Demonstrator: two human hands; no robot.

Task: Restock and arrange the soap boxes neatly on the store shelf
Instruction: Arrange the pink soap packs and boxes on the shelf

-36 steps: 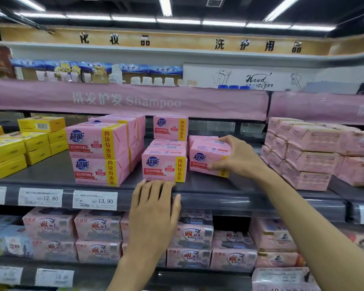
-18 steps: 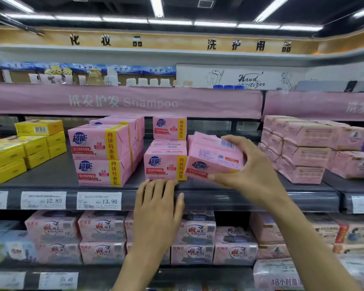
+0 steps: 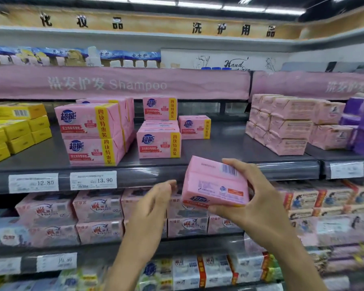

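We hold the pink soap box (image 3: 215,183) tilted in front of the shelf (image 3: 219,148), just below its front edge, barcode upward. Our right hand (image 3: 254,208) pinches it, with the fingers (image 3: 236,165) curled over the top right corner and the thumb under the bottom edge. Our left hand (image 3: 153,208) hangs just beside the box's left side, fingers loosely straight, holding nothing. Stacked boxes (image 3: 158,143) stand on the shelf.

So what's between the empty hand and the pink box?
Nothing, just a small gap between the left hand and the pink soap box, in the head view.
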